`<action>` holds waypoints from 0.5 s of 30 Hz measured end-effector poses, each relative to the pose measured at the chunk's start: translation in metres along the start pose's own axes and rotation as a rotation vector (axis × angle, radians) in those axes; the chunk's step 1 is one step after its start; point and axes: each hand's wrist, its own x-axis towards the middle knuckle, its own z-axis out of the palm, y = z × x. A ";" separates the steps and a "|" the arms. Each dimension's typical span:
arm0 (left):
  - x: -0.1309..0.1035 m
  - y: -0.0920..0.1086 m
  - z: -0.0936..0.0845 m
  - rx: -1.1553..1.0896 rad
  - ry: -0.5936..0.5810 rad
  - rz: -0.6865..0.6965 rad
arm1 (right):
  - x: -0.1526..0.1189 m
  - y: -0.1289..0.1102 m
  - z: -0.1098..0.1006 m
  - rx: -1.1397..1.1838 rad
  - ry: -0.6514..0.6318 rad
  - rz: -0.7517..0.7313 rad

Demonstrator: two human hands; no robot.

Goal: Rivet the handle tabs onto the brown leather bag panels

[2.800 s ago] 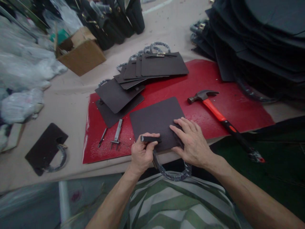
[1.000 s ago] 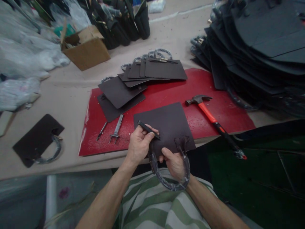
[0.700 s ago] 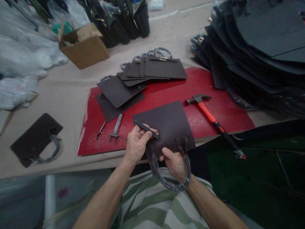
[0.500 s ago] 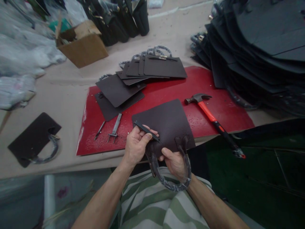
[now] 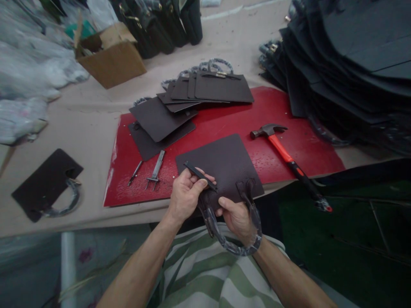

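Grip of my left hand (image 5: 186, 192) closed round slim black flat tool (image 5: 199, 175), over dark brown leather panel with plastic-wrapped loop handle (image 5: 218, 160). My right hand (image 5: 237, 218) pinches the panel's near edge, partly overhanging red mat (image 5: 272, 162).

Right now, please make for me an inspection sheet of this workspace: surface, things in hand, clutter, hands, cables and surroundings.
Surface: red mat on cloth-covered table, pale specks on the mat.
Things in hand: dark panel with wrapped handle; slim dark tool.
Clutter: claw hammer, forked metal tool, thin metal tool, overlapping panels.
Left hand: pinches the slim dark tool over the dark panel.
Right hand: grips the dark panel's near edge, thumb on top.
Cables: nothing seen.
Surroundings: cardboard box, plastic wrapping, dark bags, tall dark stack.
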 end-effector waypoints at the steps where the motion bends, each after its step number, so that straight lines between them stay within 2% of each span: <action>1: -0.001 0.000 -0.001 0.002 -0.004 0.005 | 0.000 0.002 -0.001 -0.004 0.005 0.010; 9: -0.005 0.001 0.002 0.102 -0.002 0.053 | -0.002 0.003 -0.003 -0.051 0.000 0.041; 15: -0.006 0.003 0.003 0.190 -0.011 0.082 | -0.002 0.002 -0.002 -0.051 -0.016 -0.012</action>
